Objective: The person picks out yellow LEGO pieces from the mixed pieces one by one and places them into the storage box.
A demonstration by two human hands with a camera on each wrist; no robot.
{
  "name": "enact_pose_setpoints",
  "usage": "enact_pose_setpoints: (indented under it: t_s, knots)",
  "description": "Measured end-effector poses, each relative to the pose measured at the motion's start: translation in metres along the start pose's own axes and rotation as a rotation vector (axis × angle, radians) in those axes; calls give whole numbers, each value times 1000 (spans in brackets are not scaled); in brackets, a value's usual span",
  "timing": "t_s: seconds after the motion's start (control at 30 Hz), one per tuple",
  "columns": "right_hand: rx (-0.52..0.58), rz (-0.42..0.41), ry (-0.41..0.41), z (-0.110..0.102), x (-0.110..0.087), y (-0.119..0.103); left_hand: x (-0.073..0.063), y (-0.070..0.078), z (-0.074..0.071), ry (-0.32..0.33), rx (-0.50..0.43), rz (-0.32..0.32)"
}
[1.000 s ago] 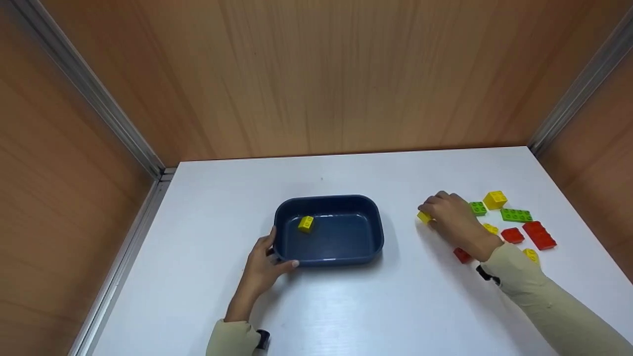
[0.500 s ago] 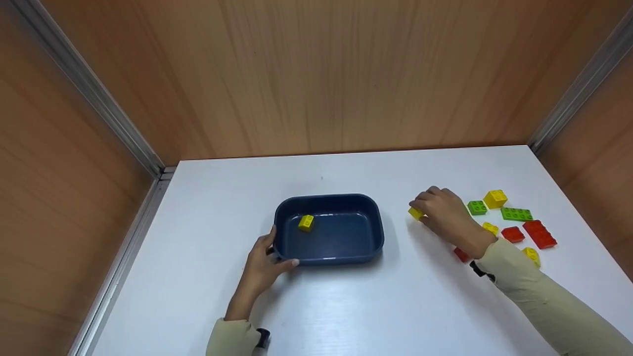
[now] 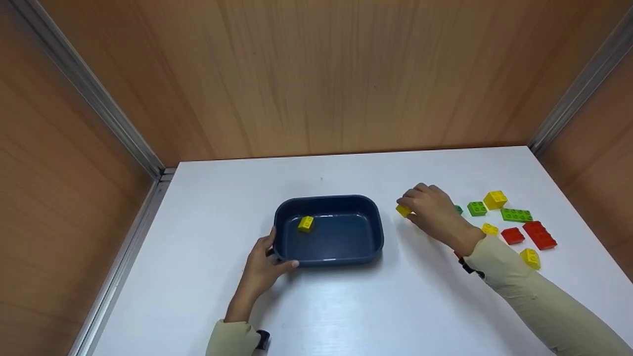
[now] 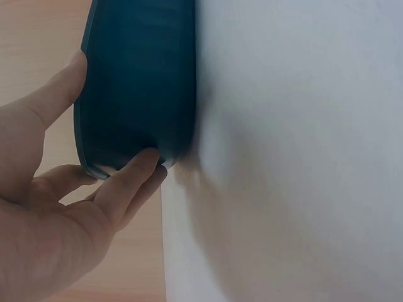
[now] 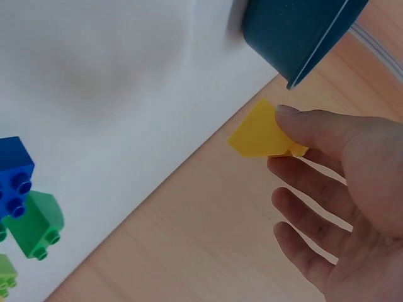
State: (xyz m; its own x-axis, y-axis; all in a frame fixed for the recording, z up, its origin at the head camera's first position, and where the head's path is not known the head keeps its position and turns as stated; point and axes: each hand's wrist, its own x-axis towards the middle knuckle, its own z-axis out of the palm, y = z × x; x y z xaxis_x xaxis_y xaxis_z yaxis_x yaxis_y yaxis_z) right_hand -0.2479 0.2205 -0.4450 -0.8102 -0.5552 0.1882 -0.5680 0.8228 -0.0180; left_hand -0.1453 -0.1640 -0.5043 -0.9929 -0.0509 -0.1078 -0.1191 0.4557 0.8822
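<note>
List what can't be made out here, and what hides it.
Held yellow brick: head view, partly covered by the right hand.
Leftmost red brick: head view, mostly hidden behind the right arm.
Dark green brick: head view, partly behind the right hand.
Blue dish: left wrist view, cut off by the top edge.
Blue brick: right wrist view, cut off by the left edge.

The head camera looks forward and down from above; both wrist cameras, closer, share the tray (image 3: 336,242).
</note>
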Motion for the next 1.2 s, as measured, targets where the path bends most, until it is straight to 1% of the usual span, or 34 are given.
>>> enact_pose_setpoints:
  t_s: [0.17, 0.4, 0.73, 1.03, 1.2]
  knots:
    - [6, -21, 18, -2, 5, -6, 1, -1, 0, -1, -3, -6]
    - [-11, -78, 74, -5, 13, -15, 2, -1, 1, 4, -1, -25]
    - [-26, -128, 112, -4, 23, -29, 1, 1, 1, 2, 5, -21]
    - [-19, -131, 81, -3, 32, -40, 0, 0, 1, 0, 1, -13]
    - [-28, -146, 75, -1, 36, -45, 2, -1, 1, 4, -1, -24]
